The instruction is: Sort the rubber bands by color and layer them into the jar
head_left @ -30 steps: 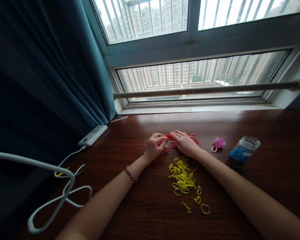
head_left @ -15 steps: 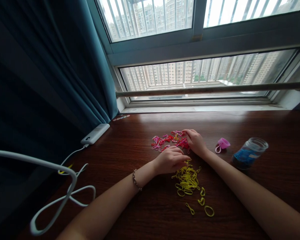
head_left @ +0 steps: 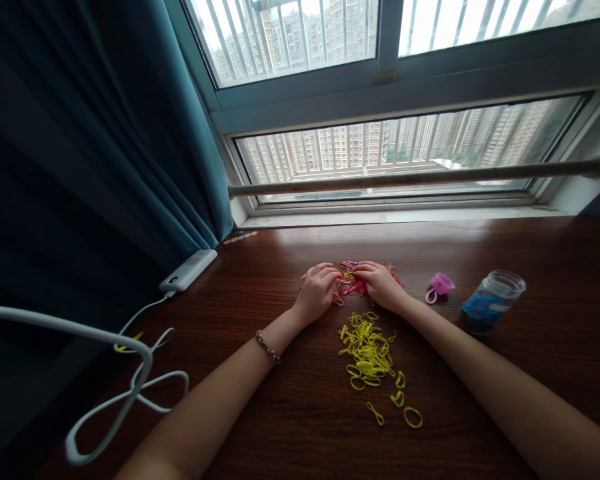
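A pile of pink and red rubber bands, with a few yellow ones mixed in, lies on the dark wooden tabletop. My left hand rests on the left side of this pile, fingers bent loosely over it and partly covering it. From the right, my right hand reaches over the same bands with its fingers stretched out to the left. What lies beneath the fingers of both hands is hidden. Nearer to me is a heap of yellow rubber bands, with several loose ones in front of it, touched by neither hand.
Right of my right hand lie a pink cup-shaped piece with a loop and a lidless clear jar with blue on it. At left, a white power bank-like device has a white cable. A window stands behind the table.
My left hand has moved left, from above the yellow heap's far end to the pink and red pile. My right hand has shifted slightly nearer, onto the bands. The view has turned slightly.
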`<action>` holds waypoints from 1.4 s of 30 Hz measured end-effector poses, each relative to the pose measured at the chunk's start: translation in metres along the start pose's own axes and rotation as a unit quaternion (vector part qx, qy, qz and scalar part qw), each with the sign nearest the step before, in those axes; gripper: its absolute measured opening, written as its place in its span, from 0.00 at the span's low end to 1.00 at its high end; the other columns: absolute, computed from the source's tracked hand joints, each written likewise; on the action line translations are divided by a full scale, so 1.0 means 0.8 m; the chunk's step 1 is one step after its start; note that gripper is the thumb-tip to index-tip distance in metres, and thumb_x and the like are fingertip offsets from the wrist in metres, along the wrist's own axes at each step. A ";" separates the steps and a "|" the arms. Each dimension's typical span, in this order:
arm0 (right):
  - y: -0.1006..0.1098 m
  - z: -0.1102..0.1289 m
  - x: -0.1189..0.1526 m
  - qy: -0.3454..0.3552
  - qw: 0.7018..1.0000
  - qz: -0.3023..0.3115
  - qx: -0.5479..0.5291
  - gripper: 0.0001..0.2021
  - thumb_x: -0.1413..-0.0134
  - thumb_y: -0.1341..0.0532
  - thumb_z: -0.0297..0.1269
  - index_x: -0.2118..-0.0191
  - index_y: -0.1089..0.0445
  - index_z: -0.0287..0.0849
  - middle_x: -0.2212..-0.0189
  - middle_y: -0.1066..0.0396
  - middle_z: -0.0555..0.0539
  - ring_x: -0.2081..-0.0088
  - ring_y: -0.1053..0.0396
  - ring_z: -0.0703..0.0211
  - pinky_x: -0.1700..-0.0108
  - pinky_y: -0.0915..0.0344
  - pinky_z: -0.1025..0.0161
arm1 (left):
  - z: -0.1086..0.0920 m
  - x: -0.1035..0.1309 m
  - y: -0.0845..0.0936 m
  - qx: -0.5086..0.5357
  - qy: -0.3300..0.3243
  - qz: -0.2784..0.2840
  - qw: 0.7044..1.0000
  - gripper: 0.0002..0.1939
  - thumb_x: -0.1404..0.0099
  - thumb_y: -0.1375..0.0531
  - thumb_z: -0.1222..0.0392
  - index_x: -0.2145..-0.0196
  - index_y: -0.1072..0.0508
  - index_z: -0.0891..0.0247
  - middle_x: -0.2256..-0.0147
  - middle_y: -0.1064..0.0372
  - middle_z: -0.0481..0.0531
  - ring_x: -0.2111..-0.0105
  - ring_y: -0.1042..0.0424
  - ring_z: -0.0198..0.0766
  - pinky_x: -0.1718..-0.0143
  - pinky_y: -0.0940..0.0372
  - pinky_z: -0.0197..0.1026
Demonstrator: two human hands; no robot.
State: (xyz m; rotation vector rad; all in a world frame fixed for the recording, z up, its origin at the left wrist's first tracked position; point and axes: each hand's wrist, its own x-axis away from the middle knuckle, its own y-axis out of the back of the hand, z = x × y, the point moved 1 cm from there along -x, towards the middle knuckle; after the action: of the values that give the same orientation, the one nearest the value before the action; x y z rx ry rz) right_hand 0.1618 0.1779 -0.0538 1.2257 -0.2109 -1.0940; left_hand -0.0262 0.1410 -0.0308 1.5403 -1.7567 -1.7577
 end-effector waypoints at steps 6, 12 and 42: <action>0.002 0.004 0.001 0.008 0.998 -0.056 -0.015 0.18 0.54 0.49 0.20 0.60 0.28 0.41 0.58 0.30 0.44 0.54 0.38 0.54 0.50 0.42 0.57 | -0.004 -0.001 -0.006 -0.021 -0.011 0.126 0.992 0.18 0.34 0.55 0.53 0.48 0.40 0.50 0.44 0.44 0.47 0.41 0.57 0.48 0.45 0.64 0.65; 0.022 0.003 0.004 -0.074 0.981 -0.169 -0.068 0.18 0.54 0.51 0.22 0.63 0.27 0.36 0.61 0.30 0.41 0.60 0.33 0.56 0.55 0.37 0.61 | -0.004 -0.002 -0.007 -0.023 -0.003 0.144 0.989 0.18 0.34 0.56 0.52 0.49 0.38 0.50 0.46 0.41 0.48 0.41 0.55 0.46 0.45 0.67 0.66; 0.039 -0.040 0.012 -0.223 0.966 -0.092 0.092 0.17 0.55 0.50 0.24 0.61 0.27 0.34 0.58 0.31 0.38 0.52 0.38 0.49 0.49 0.42 0.57 | 0.018 0.000 0.004 0.123 0.068 -0.111 0.984 0.05 0.42 0.41 0.60 0.69 0.27 0.63 0.69 0.29 0.51 0.67 0.30 0.37 0.63 0.35 0.39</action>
State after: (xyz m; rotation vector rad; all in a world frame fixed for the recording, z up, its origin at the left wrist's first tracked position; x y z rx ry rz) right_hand 0.2051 0.1890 -0.0440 1.1633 -0.5621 -1.5364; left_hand -0.0387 0.1485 -0.0318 1.9755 -1.8506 -1.5261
